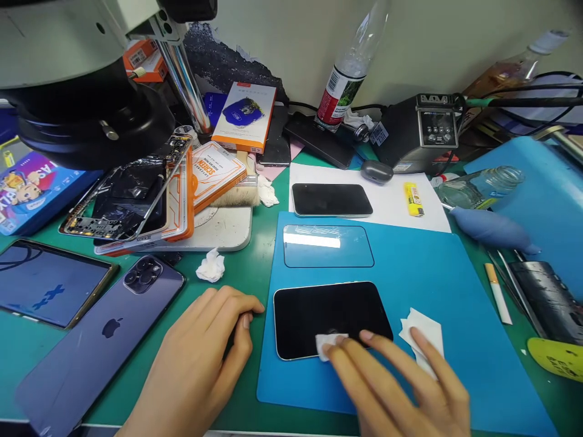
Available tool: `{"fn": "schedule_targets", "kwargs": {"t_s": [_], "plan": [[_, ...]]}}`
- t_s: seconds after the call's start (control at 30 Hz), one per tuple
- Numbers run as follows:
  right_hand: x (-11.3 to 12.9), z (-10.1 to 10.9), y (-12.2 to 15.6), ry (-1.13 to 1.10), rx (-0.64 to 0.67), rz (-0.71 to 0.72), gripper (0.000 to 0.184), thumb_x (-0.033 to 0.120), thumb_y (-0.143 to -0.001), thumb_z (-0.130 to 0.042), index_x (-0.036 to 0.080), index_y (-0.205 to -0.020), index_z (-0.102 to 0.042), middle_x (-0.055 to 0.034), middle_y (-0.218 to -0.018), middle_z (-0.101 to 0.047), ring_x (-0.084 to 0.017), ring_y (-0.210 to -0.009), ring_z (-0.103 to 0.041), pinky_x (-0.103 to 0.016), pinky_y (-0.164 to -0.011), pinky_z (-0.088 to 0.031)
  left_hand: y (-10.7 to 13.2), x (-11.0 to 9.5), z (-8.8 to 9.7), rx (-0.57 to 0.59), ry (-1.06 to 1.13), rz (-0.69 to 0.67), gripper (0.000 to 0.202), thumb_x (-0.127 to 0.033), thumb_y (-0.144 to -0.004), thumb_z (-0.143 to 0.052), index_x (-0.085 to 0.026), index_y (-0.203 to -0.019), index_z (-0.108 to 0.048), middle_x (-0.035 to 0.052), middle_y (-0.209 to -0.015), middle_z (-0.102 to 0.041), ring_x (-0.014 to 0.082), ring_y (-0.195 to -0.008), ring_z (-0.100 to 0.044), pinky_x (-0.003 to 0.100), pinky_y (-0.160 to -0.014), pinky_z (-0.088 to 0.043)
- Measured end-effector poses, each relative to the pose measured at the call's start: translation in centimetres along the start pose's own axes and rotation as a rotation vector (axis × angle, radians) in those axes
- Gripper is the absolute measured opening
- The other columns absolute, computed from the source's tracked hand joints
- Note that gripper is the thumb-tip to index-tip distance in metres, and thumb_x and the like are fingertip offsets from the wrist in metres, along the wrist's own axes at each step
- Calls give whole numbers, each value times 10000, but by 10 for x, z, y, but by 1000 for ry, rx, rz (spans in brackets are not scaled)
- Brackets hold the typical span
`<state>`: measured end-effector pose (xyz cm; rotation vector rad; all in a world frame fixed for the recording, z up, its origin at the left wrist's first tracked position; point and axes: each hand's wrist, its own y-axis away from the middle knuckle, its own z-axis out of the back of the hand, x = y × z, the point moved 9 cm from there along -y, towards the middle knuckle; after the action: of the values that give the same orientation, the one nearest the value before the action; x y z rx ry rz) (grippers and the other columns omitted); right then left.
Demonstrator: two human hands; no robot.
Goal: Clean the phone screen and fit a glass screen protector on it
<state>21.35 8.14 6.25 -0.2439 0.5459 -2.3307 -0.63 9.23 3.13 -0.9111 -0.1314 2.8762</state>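
Observation:
A phone (330,315) with a black screen and a light frame lies face up on a blue mat (291,388). Under the fingertips of my right hand (401,382) is a small white wipe (328,345), pressed on the phone's near edge; the other fingers are spread to the right. My left hand (200,352) rests on the green table left of the mat, fingers curled and thumb close to the index finger, holding nothing. Just beyond the phone lies a clear screen protector (328,247) with a black border. Folded white paper (426,340) is partly behind my right fingers.
Another phone (332,199) lies on white paper (392,209) behind the mat. At left are a purple phone (112,321), a tablet-like device (50,285) and an opened phone (127,200) on boxes. A microscope head (91,85) overhangs them. Right: blower bulb (492,227), cigarette (498,294), tweezers.

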Motion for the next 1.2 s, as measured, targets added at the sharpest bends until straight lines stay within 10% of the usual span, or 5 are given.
{"fn": "schedule_targets", "kwargs": {"t_s": [0.23, 1.2], "plan": [[-21, 3, 8, -30, -63, -205, 282, 148, -1056, -621, 241, -1285, -757, 5, -1240, -825, -212, -1215, -720, -474, -1352, -327, 0, -1, 0, -6, 23, 29, 216, -200, -1129, -447, -339, -1196, -599, -48, -1044, -731, 178, -912, -704, 314, -762, -529], [30, -23, -17, 86, 43, 14, 395, 301, -1079, -578, 147, -1407, -735, -61, -1283, -812, -283, -1235, -745, -588, -1412, -122, 0, -1, -4, 30, 40, 11, 222, -166, -1132, -457, -321, -1225, -585, -21, -1088, -735, 190, -949, -700, 329, -811, -545]]}}
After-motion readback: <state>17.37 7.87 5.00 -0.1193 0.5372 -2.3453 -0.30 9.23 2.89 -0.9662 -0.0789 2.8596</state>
